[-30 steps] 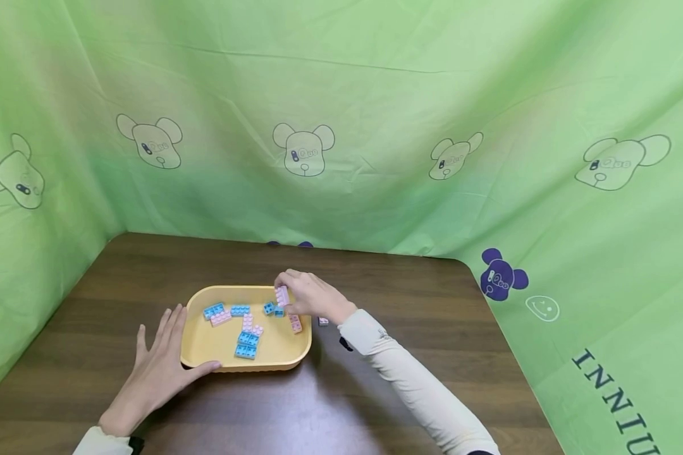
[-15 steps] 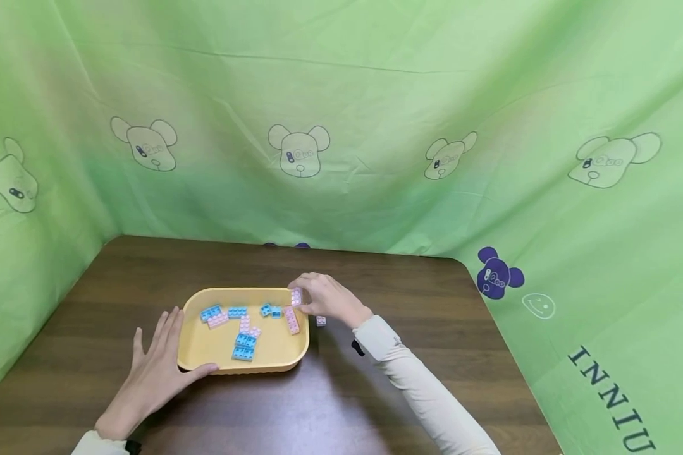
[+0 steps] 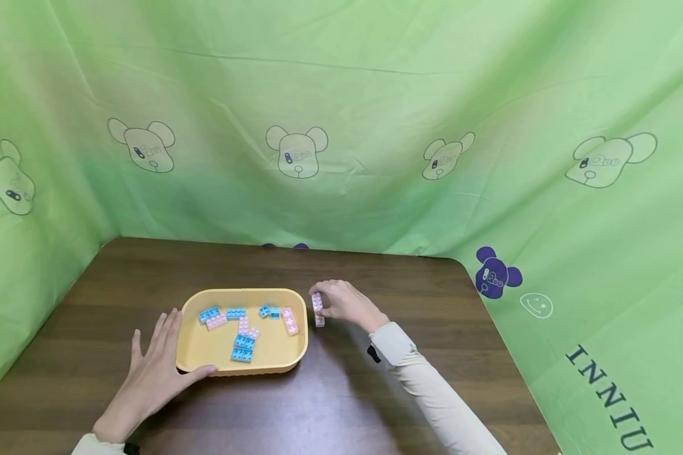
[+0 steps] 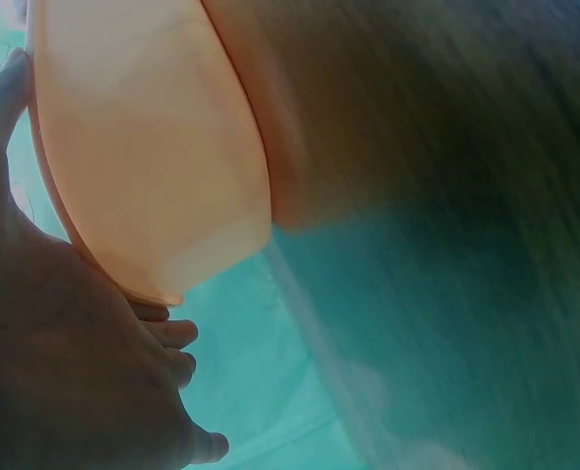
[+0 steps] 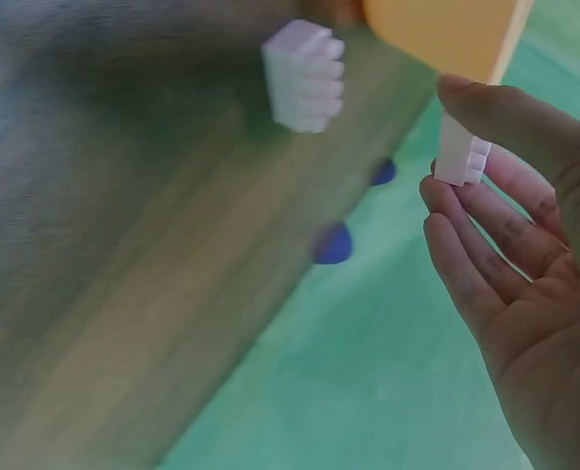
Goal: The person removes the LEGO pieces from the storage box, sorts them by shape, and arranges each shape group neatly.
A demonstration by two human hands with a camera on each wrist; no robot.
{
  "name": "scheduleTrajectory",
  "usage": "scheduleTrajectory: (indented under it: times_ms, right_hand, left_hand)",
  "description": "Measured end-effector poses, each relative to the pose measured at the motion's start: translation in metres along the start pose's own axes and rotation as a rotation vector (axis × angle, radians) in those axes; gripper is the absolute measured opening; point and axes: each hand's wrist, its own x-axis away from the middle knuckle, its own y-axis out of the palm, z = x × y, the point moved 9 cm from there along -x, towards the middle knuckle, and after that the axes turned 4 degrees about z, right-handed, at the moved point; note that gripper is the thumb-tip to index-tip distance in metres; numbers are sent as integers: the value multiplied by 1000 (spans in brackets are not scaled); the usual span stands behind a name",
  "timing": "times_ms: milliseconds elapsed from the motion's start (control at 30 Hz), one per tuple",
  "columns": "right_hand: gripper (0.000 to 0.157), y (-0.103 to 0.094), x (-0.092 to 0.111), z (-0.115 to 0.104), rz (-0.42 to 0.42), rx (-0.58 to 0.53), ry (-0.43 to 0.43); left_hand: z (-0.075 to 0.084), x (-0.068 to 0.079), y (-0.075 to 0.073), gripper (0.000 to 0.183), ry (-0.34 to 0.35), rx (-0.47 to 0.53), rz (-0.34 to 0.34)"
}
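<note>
My right hand [image 3: 350,303] pinches a pink toy building brick [image 3: 317,301] between thumb and fingers, just right of the yellow tray [image 3: 262,370]. Another pink brick [image 3: 320,321] lies on the table close in front of it; in the right wrist view this second brick [image 5: 305,80] shows its row of studs. My left hand [image 3: 158,370] rests against the tray's left end, fingers straight along the side and thumb at the front rim. Seen from the left wrist, the tray's outer wall [image 4: 163,147] lies against that hand.
Inside the tray are several blue bricks [image 3: 242,355] and several pink bricks [image 3: 290,321]. The brown wooden table [image 3: 410,328] runs back to a green curtain [image 3: 364,158] with bear-head prints, which also hangs on both sides.
My right hand has carried the pink brick from inside the tray rightward over the rim to beside the brick on the table. The left hand has stayed at the tray.
</note>
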Motion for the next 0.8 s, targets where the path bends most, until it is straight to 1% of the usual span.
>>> scheduleTrajectory:
  times_ms: [200, 333, 633, 800]
  right_hand:
    - [38, 10, 15, 17, -13, -12, 35]
    - [38, 14, 22, 24, -27, -18, 66]
    - [37, 25, 29, 35, -42, -53, 86]
    - [38, 29, 31, 38, -30, -62, 87]
  left_hand:
    - [0, -1, -1, 131, -2, -2, -5]
    - [0, -1, 0, 130, -6, 1, -11]
    - [-1, 0, 1, 131, -13, 9, -26]
    - [-1, 0, 1, 131, -16, 6, -24]
